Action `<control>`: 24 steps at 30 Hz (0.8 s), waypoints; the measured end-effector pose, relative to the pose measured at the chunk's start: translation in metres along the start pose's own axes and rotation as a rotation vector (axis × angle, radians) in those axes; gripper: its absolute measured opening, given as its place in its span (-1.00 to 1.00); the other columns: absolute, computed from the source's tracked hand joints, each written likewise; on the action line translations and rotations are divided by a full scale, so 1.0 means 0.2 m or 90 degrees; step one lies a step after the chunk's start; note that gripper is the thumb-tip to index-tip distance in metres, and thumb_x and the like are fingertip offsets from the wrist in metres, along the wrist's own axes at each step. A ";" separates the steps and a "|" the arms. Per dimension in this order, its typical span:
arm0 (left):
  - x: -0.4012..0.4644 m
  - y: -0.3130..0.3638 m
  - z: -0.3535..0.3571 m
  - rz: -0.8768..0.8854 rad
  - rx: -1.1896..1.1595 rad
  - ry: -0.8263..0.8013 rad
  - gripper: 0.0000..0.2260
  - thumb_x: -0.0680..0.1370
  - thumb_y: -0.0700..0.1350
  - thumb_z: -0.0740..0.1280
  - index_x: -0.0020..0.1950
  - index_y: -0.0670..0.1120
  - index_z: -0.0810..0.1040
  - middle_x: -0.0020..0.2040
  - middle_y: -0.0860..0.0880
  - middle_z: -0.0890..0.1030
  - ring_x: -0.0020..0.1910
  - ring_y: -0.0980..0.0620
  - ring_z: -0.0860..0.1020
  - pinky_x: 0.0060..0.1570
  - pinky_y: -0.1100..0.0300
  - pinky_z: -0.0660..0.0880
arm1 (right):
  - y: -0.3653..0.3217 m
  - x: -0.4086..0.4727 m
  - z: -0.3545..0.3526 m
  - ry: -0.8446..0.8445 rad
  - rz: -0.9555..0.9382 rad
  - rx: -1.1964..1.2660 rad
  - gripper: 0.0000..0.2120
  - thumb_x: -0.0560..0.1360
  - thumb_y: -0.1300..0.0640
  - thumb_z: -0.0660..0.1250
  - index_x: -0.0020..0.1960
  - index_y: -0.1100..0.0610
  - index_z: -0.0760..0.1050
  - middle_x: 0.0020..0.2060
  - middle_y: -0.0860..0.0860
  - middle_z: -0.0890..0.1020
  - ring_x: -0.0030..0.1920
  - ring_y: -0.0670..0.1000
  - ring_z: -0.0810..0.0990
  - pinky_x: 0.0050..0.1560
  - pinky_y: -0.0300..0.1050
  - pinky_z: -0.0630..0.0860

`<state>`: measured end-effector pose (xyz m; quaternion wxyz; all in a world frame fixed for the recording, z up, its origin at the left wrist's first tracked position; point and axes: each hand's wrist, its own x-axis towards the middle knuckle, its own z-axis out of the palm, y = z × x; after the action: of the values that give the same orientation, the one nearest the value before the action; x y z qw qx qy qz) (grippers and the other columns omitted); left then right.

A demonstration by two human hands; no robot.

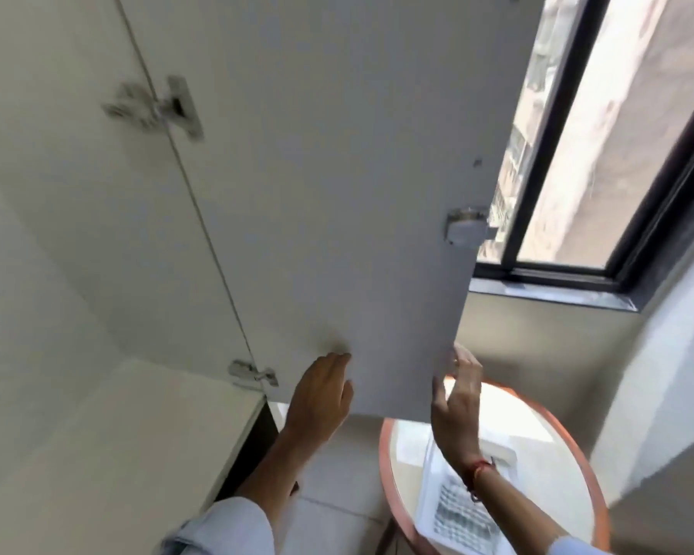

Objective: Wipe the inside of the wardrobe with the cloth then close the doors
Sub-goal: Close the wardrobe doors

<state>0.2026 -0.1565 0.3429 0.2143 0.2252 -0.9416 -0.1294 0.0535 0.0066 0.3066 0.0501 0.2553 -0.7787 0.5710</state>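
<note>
The open white flat-panel wardrobe door is gripped at its edge by the right hand; the left hand is pressed flat, unclenched; swinging shut is apparently needed next.

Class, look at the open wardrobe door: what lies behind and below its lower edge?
Below the wardrobe door stands a round table bearing a white keyed device. The right hand holds the door's edge; the left hand presses its face. The door covers part of the window.

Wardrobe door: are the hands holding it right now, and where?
The right hand grips the wardrobe door at its free edge near the bottom corner; the left hand lies flat on its inner face. No cloth visible.
</note>
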 end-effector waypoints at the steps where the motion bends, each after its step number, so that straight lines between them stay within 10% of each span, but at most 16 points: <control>1: 0.03 -0.02 -0.12 0.021 0.022 0.043 -0.63 0.54 -0.21 0.36 0.33 -0.25 0.54 0.23 -0.19 0.64 0.21 -0.17 0.61 0.28 0.00 0.54 | -0.11 0.05 -0.01 0.028 -0.028 0.023 -0.54 0.63 0.16 0.24 0.51 0.16 0.30 0.39 0.10 0.42 0.43 0.19 0.41 0.43 0.33 0.38; 10: 0.30 0.12 -1.09 0.106 0.090 0.259 -0.52 0.57 -0.18 0.29 0.48 -0.23 0.35 0.37 -0.16 0.51 0.33 -0.13 0.49 0.39 -0.07 0.43 | -0.98 0.54 -0.31 0.243 -0.079 0.211 -0.75 0.59 0.09 0.17 0.12 0.23 0.48 0.31 0.21 0.49 0.34 0.25 0.47 0.40 0.14 0.39; 24: 0.54 0.40 -1.30 0.060 0.096 0.320 -0.40 0.57 -0.13 0.27 0.58 -0.17 0.17 0.57 -0.12 0.29 0.56 -0.06 0.25 0.56 -0.11 0.16 | -1.59 0.86 -0.52 0.098 -0.198 0.219 -0.45 0.63 0.11 0.29 0.57 0.21 0.26 0.28 0.20 0.48 0.32 0.24 0.50 0.40 0.25 0.47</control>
<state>0.2060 -0.1769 0.6352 0.4296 0.2213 -0.8754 0.0114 0.0262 -0.0267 0.6799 0.1521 0.3324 -0.6151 0.6986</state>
